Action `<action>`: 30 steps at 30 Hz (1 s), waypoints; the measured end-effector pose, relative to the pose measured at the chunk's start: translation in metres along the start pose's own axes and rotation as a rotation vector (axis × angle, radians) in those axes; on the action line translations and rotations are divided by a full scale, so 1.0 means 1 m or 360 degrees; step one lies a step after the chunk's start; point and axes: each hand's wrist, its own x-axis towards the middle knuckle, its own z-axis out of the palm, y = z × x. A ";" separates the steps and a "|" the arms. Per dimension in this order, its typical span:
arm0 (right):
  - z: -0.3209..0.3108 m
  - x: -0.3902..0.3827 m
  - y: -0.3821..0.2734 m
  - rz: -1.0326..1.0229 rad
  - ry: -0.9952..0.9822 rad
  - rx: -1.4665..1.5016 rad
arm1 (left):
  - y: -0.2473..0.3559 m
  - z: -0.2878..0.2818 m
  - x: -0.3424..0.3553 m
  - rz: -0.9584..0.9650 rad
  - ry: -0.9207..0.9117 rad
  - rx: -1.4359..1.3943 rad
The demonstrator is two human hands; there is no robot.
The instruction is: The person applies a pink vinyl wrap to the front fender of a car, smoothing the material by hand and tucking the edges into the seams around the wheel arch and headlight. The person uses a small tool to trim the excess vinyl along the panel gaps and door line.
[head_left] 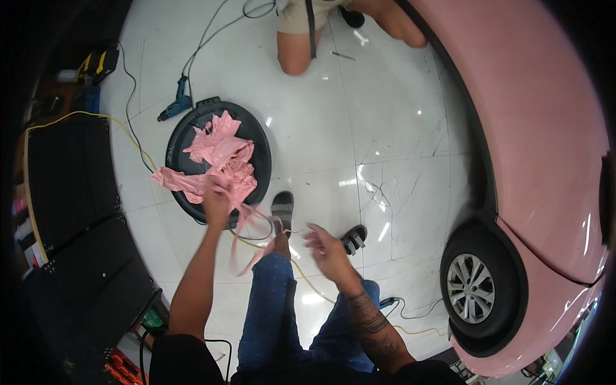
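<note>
My left hand (217,200) is closed on pink film strips (242,240) at the near edge of a round black tub (264,144). The strips dangle in loose loops, blurred by motion, with a thin end trailing toward my right hand. Crumpled pink film (221,144) lies heaped in the tub, part of it hanging over the left rim. My right hand (326,250) is held out over the floor, its fingers apart and slightly smeared, with nothing visible in them.
A blue corded power drill (177,102) lies beside the tub. Another person kneels (296,52) at the top, near a pink car (539,115) with its wheel (471,289) on the right. A yellow cord (308,277) crosses the tiled floor. Black cabinets (70,173) line the left.
</note>
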 end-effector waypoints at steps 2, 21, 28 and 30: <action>-0.015 -0.021 0.026 0.0127 0.0080 -0.0334 | -0.044 -0.050 0.041 -0.0091 0.0358 -0.0335; -0.138 -0.354 0.134 0.1143 0.0736 0.0133 | -0.039 -0.080 0.039 0.0381 -0.1221 0.0695; -0.142 -0.443 0.240 0.1125 0.0772 0.0156 | 0.177 0.009 -0.075 -0.0129 -0.0969 0.0324; -0.167 -0.468 0.268 0.0844 0.0775 -0.0393 | 0.211 0.032 -0.104 -0.0245 -0.0924 0.0190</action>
